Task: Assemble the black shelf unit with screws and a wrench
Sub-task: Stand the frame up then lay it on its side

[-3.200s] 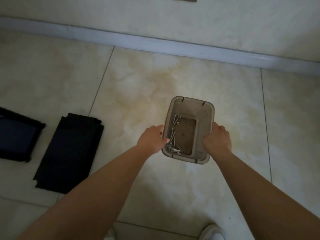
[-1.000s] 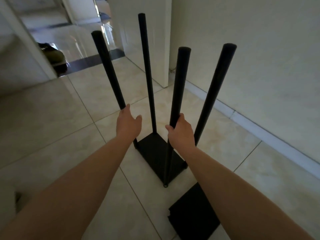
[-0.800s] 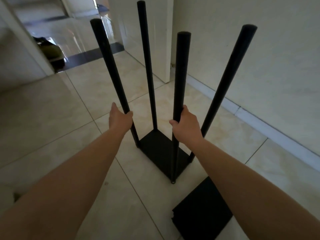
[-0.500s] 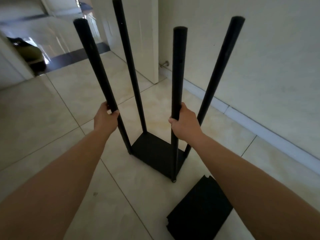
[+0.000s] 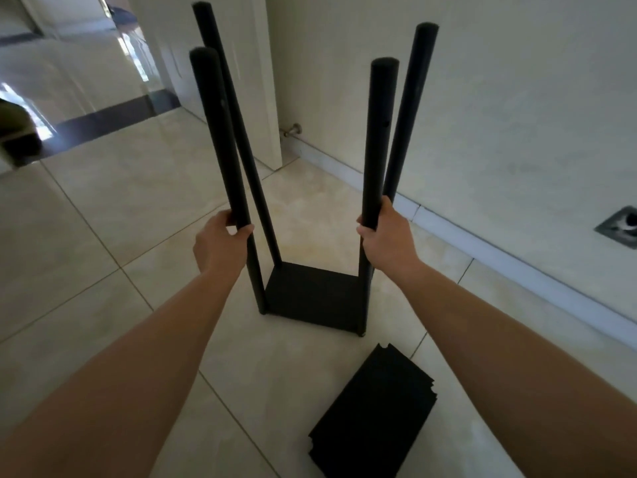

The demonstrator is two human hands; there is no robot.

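- While both arms reach forward, the left hand [image 5: 220,244] grips the near-left pole [image 5: 220,143] of the black shelf unit [image 5: 312,294], fingers and thumb wrapped round it about halfway up.
- The right hand [image 5: 387,236] grips the near-right pole [image 5: 379,139] at a similar height, fingers curled round its front.
- Between and below the 2 hands, the unit's bottom shelf panel [image 5: 313,293] sits flat at floor level, with 4 poles rising from its corners.
- Just beyond the left hand, the far-left pole [image 5: 227,108] leans across behind the near-left one; just beyond the right hand, the far-right pole [image 5: 412,98] stands close behind the near-right one.
- A small hole shows on the near-right pole above the right hand.
- Below the right forearm, nearer the person than the unit, a stack of loose black shelf panels [image 5: 375,415] lies flat on the tiled floor [image 5: 103,270], apart from the unit's base.
- Past the hands, a white door [image 5: 241,63] stands open with a metal door stop [image 5: 293,130] at the foot of the wall beside it.
- To the right of the right hand, a pale wall [image 5: 499,98] with a baseboard runs along the floor, and a metal floor drain [image 5: 620,227] sits at the far right edge.
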